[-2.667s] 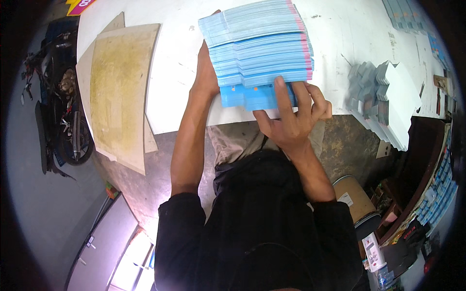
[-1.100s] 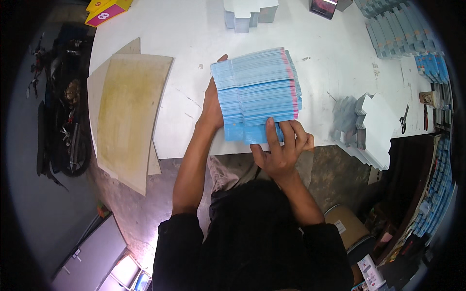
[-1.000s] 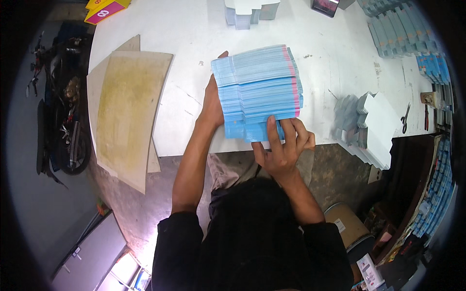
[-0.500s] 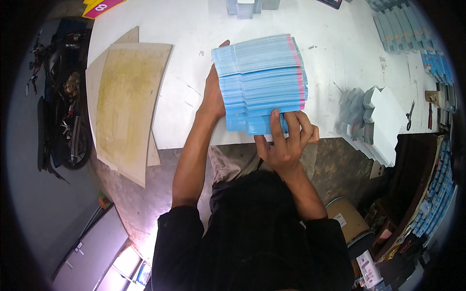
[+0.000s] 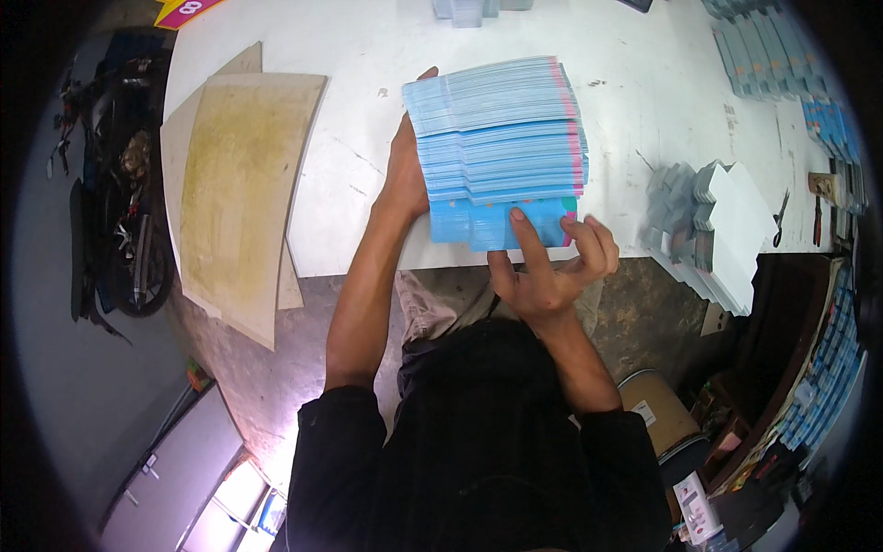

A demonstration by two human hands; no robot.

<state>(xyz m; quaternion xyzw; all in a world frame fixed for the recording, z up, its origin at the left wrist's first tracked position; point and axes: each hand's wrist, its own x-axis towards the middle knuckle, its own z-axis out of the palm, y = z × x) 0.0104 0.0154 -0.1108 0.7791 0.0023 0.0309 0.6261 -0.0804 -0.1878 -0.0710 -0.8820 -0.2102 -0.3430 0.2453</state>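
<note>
A fanned stack of flat, light-blue folded cartons [image 5: 492, 152] with pink right-hand ends leans over the near part of the white table. My left hand [image 5: 405, 179] is wrapped round its left side, supporting it; most of its fingers are hidden, with one fingertip showing past the far left corner. At the stack's near edge, my right hand [image 5: 547, 276] has its index finger on the printed face of the nearest carton [image 5: 497, 224]. The right thumb is at that carton's lower edge, and the other fingers are bent and spread near its pink end.
Brownish boards [image 5: 244, 184] lie on the left of the white table [image 5: 354, 221]. White-and-grey carton blanks [image 5: 713, 221] are piled at the right, near scissors [image 5: 780, 219]. More cartons [image 5: 768, 55] line the far right. A motorcycle [image 5: 129, 184] stands left; a round stool [image 5: 662, 419] is behind right.
More of the nearest carton's printed face now shows, as the rest of the stack sits farther back from it. My right fingers have spread and shifted slightly right. My left hand keeps its hold.
</note>
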